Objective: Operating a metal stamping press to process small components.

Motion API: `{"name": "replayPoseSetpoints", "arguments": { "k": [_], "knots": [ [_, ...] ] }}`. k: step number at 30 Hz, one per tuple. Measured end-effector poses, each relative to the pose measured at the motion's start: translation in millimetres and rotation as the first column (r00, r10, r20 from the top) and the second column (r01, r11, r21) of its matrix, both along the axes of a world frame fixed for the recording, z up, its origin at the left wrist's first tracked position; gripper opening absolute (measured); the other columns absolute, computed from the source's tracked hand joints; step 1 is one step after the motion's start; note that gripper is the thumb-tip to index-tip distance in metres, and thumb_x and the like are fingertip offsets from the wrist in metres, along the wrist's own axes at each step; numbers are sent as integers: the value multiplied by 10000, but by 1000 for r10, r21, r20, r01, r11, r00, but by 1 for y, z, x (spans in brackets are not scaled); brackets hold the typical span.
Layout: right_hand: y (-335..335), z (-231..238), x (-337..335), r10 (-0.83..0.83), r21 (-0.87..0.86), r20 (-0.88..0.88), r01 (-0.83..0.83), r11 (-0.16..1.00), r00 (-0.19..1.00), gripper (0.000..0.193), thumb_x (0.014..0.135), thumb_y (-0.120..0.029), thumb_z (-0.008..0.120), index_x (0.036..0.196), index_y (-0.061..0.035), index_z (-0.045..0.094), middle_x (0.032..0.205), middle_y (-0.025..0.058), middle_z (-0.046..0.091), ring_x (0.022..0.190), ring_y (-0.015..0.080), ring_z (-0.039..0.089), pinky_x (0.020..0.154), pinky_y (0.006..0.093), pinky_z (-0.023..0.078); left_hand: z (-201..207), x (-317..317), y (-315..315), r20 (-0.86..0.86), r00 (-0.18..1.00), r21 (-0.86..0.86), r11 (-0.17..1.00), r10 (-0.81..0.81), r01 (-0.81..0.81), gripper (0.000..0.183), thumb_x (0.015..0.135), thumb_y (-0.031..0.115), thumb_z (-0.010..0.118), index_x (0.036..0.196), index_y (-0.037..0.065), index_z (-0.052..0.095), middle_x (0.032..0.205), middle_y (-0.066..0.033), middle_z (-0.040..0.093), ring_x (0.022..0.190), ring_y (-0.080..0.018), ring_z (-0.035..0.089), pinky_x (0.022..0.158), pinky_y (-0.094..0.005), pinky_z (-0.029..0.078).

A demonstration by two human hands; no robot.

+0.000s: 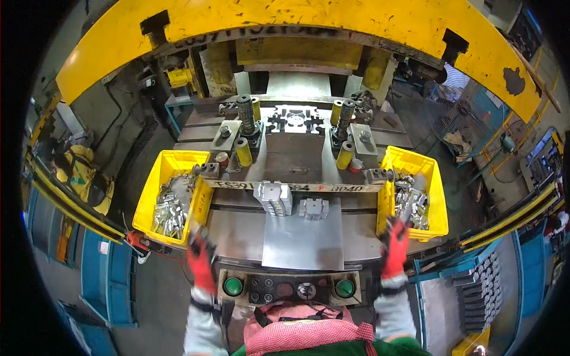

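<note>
My left hand (200, 261), in a red glove with dark fingers, is beside the near right corner of the left yellow bin (143, 209). Its fingers point forward, somewhat blurred, with nothing visible in them. On the other side my right hand (395, 248), gloved alike, reaches up by the near left corner of the right yellow bin (440, 204). Its fingertips look apart and hold nothing I can see. Between the hands, a stack of silvery metal parts (274, 199) stands beside a smaller stack (314, 208) at the far end of a bare metal sheet (303, 240).
Past the stacks sits a press die (295, 120) with guide posts (245, 110) and yellow cylinders (243, 152). A yellow press beam (332, 15) arches overhead. Two green buttons (233, 287) flank the control panel (291, 289). At right, a blue-framed table (439, 308) carries rows of metal parts.
</note>
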State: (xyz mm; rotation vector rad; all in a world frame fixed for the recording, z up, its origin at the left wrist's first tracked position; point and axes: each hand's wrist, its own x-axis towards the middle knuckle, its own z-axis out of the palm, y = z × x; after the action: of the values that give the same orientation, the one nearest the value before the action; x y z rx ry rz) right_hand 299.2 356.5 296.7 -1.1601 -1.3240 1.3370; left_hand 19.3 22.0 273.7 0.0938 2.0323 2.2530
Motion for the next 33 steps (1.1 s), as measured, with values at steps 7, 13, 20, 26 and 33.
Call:
{"name": "replayPoseSetpoints", "arguments": {
  "k": [7, 13, 20, 26, 33],
  "knots": [
    [78, 68, -218, 700, 189, 77, -700, 689, 710, 371, 746, -251, 610, 1028, -37, 502, 883, 44, 578, 799, 108, 516, 707, 241, 399, 119, -64, 246, 144, 725, 33, 735, -674, 677, 266, 787, 262, 583, 963, 64, 592, 628, 49, 502, 505, -39, 433, 465, -203, 342],
    [86, 56, -256, 637, 158, 116, -648, 745, 762, 440, 765, -329, 576, 1077, -30, 492, 889, 87, 583, 806, 173, 538, 723, 289, 409, 59, -131, 285, 50, 877, -339, 818, -477, 464, 521, 681, 479, 622, 860, -10, 604, 692, -77, 591, 624, -132, 548, 568, -277, 419],
    [37, 35, -37, 112, 152, -60, -102, 983, 992, 454, 835, -239, 502, 1237, -77, 366, 918, 88, 555, 712, 138, 508, 612, 256, 413, 75, -56, 81, 16, 990, -19, 990, -140, 140, 326, 783, 163, 576, 1085, 77, 490, 958, -25, 567, 727, -92, 552, 527, -218, 444],
    [1, -36, 71, 3, 104, 475, -60, 993, 880, 399, 805, -180, 540, 1160, -22, 447, 771, 51, 548, 716, 133, 522, 647, 275, 425, 18, -24, -58, 297, 943, -341, 939, 152, -44, 294, 792, 287, 547, 987, 71, 510, 635, -39, 521, 412, -77, 431, 342, -209, 315],
    [-40, -36, -43, 637, -389, -11, -590, 708, 771, 495, 792, -238, 568, 1228, -94, 384, 880, 14, 549, 714, 83, 499, 583, 227, 435, 15, 14, -26, 79, 997, -121, 992, -11, 20, 287, 803, 271, 531, 982, 49, 510, 573, -26, 473, 389, -59, 388, 354, -195, 312]
  ]
}}
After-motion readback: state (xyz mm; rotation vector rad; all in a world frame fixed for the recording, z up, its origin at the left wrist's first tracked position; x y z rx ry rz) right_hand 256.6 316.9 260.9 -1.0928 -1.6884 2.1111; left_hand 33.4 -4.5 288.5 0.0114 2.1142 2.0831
